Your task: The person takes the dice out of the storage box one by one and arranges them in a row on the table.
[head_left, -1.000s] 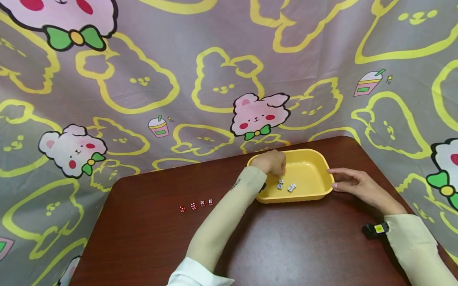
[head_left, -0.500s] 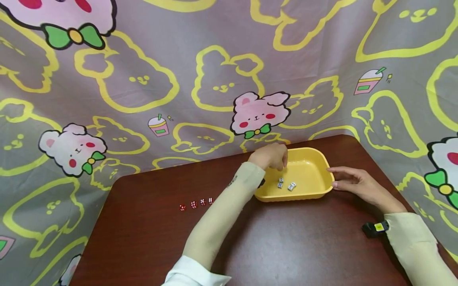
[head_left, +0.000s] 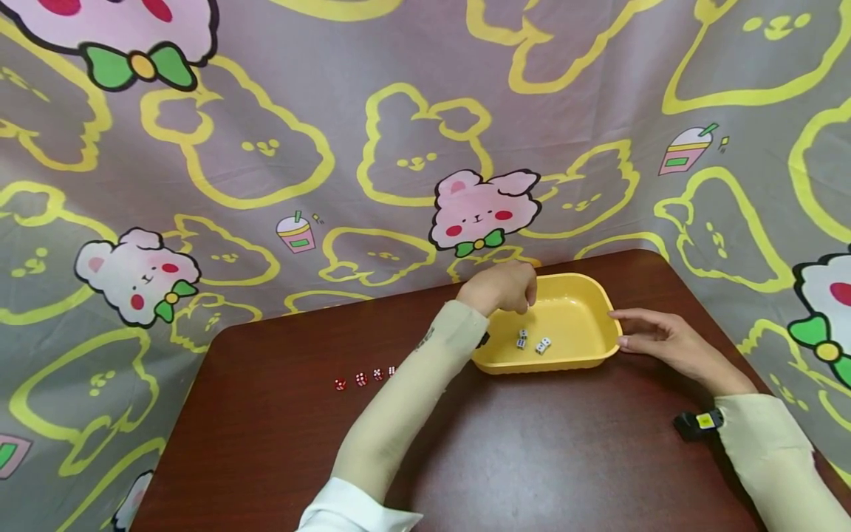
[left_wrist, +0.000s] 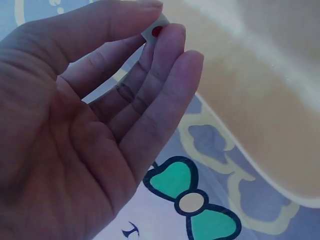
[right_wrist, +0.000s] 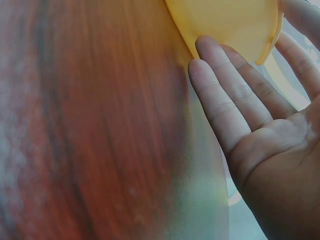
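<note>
Over the left part of the yellow tray (head_left: 575,321), my left hand (head_left: 505,288) pinches a white die (left_wrist: 158,31) between thumb and fingertips. One red dot shows on that die in the left wrist view; the head view hides it. Several white dice (head_left: 544,345) lie in two small groups on the tray's floor, below the left hand. At the tray's right end, my right hand (head_left: 665,343) touches the outer wall with extended fingers (right_wrist: 217,92), seen in the right wrist view.
Several red dice (head_left: 361,378) stand in a row on the brown table (head_left: 279,443), left of the tray; the left forearm partly covers the rightmost. A patterned curtain (head_left: 399,148) hangs behind the table and along its sides.
My left hand has risen slightly from inside the tray toward its back left. The right hand stays at the tray's right end, and the dice in the tray have not visibly moved.
</note>
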Available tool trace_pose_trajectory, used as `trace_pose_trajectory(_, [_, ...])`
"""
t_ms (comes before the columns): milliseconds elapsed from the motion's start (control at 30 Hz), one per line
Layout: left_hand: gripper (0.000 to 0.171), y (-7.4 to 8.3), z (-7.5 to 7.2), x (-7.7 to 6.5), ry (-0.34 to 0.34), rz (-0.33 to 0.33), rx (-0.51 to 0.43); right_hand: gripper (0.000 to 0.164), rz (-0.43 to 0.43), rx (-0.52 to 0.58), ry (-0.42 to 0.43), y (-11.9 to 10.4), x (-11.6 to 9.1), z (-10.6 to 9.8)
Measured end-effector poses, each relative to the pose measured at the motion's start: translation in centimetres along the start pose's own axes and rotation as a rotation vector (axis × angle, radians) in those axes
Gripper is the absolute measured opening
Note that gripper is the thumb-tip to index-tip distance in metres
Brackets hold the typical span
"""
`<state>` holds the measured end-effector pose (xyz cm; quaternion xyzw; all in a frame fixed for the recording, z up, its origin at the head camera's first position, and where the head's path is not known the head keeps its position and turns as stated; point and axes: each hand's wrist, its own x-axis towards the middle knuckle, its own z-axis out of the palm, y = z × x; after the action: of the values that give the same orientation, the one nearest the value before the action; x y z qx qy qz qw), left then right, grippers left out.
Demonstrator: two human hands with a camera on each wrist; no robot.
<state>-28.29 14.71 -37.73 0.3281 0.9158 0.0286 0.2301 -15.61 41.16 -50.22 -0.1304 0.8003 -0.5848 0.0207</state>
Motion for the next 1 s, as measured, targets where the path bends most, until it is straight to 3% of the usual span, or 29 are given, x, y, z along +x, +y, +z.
trace_pose_trajectory(333, [0.011,-0.2,-0.4,-1.7,0.049,0.032,0.031,0.048,-0.02,0.002,-0.025,-0.1,0.1,0.1])
trace_pose_trajectory(600, [0.014,-0.6,-0.7,-3.2,0.08,0.09,0.084,0.049,0.009,-0.031,0.008,-0.2,-0.1,0.2])
trace_pose_trajectory(1000, [0.015,-0.5,-0.7,-5.0,0.069,0.094,0.056,0.049,0.008,-0.003,0.002,0.1,-0.2,0.1])
